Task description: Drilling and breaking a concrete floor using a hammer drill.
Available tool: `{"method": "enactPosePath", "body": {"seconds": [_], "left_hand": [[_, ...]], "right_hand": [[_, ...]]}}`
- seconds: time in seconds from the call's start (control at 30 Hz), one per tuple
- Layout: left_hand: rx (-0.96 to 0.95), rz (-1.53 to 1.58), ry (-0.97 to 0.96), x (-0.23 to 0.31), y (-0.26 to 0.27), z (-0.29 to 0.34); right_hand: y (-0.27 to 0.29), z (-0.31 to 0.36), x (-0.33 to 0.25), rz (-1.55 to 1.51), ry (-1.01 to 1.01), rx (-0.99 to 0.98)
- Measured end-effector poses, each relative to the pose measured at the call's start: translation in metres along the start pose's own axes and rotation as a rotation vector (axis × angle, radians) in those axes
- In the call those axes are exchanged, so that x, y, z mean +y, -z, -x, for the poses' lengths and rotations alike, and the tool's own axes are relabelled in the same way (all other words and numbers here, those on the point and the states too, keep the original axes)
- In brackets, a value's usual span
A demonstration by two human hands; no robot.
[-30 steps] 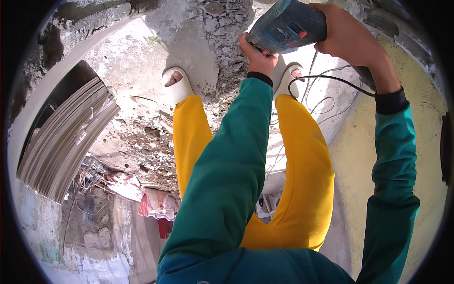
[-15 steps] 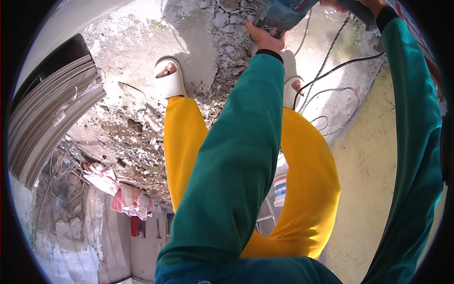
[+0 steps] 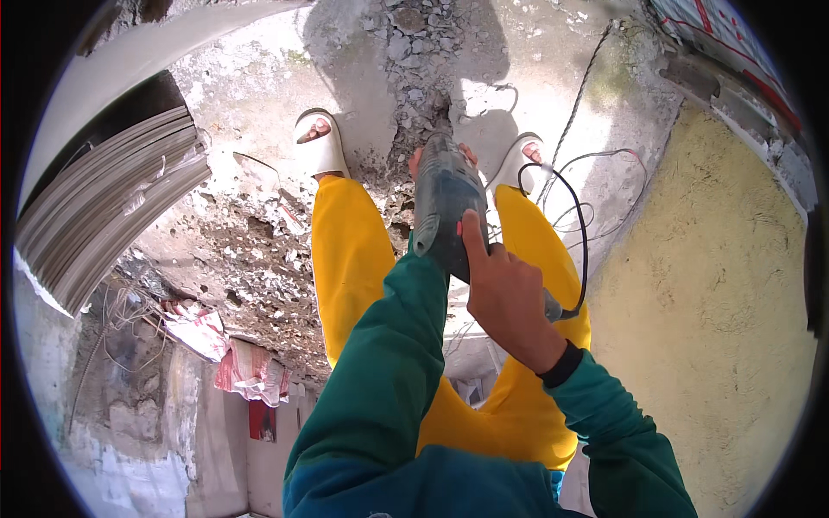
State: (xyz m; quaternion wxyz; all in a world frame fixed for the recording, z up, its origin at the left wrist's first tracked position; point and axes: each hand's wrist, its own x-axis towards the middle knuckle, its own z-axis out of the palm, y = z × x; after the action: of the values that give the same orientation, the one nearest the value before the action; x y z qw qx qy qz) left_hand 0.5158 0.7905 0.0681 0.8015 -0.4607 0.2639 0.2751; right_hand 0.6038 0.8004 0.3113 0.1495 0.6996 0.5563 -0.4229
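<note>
A dark blue-grey rotary hammer (image 3: 451, 194) is held between my legs, its front end pointing away over the broken concrete. My left hand (image 3: 417, 162) is wrapped round its front part from below; only fingertips show on either side of the body. At the rear, my right hand (image 3: 511, 298) grips the handle, with its index finger stretched along the housing beside a small red switch (image 3: 459, 229). A black power cord (image 3: 584, 246) leaves the handle end and curves up toward my right foot. The tool's tip is hidden.
Broken concrete rubble (image 3: 414, 73) runs ahead between my sandalled feet, with more debris (image 3: 268, 276) at left. Stacked grey panels (image 3: 121, 207) lean at far left. A yellowish wall (image 3: 708, 285) stands at right. Loose cable and a twisted rope (image 3: 579, 91) lie by my right foot.
The rotary hammer has come from the upper right back toward my body and swung to point forward. Both hands came with it; my right arm is now bent in close.
</note>
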Motion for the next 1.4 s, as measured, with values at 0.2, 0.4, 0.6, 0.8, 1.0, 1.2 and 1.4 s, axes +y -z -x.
{"method": "enactPosePath", "body": {"seconds": [0.2,0.4,0.6,0.8,1.0,1.2,1.4], "left_hand": [[0.145,-0.159,-0.337,-0.037,0.063,0.124],[0.255,-0.322,-0.439,-0.057,0.005,0.046],[0.013,-0.211,-0.391,-0.063,-0.121,-0.09],[-0.072,-0.088,-0.546,0.016,-0.162,-0.166],[-0.044,0.12,-0.605,0.062,-0.194,-0.176],[-0.175,0.105,-0.642,0.085,-0.181,-0.18],[-0.189,0.091,-0.544,0.087,-0.185,-0.186]], "right_hand": [[-0.007,0.059,0.021,-0.287,0.08,-0.063],[0.07,0.023,0.086,-0.324,-0.041,-0.145],[0.163,-0.052,0.145,-0.337,0.011,0.195],[0.215,-0.233,0.118,-0.22,-0.025,-0.059],[0.253,-0.347,0.077,0.135,0.176,-0.117],[0.243,-0.376,0.042,0.208,0.302,-0.089],[0.239,-0.392,0.056,0.127,0.264,-0.13]]}}
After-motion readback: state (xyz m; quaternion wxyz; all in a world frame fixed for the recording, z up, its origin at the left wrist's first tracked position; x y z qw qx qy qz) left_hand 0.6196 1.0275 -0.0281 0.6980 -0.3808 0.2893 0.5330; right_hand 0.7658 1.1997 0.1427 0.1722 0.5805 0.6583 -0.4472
